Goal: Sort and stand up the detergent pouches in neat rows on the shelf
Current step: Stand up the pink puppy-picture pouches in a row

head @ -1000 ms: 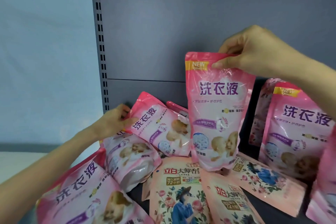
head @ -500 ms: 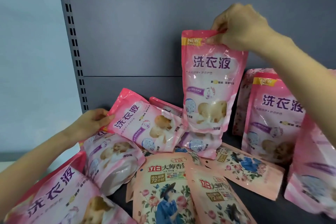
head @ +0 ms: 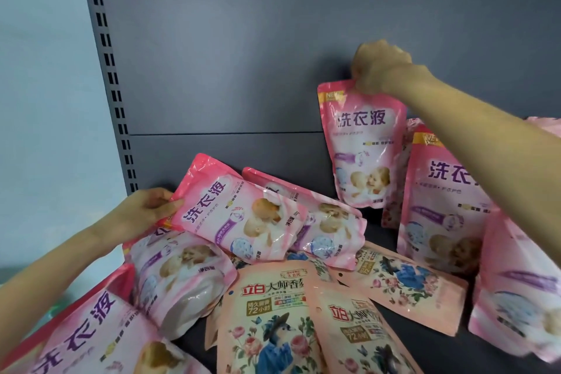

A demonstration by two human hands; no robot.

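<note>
Two pouches are in hand at once. The right hand (head: 379, 67) pinches the top seal of an upright pink pouch (head: 362, 146), holding it close to the back panel (head: 243, 70), just beside a standing pouch (head: 440, 197). This looks like the standing-up step, though I cannot tell whether its base touches the shelf (head: 425, 352). The left hand (head: 145, 212) grips the top corner of a tilted pouch (head: 239, 209), which lies on the heap. Peach floral pouches (head: 267, 313) lie flat in front. Next, I judge, the right hand must let go without the soft pack slumping — then the tilted one follows. A second ago the upright pouch hung nearer the middle, forward of the panel; the left grip is unchanged.
</note>
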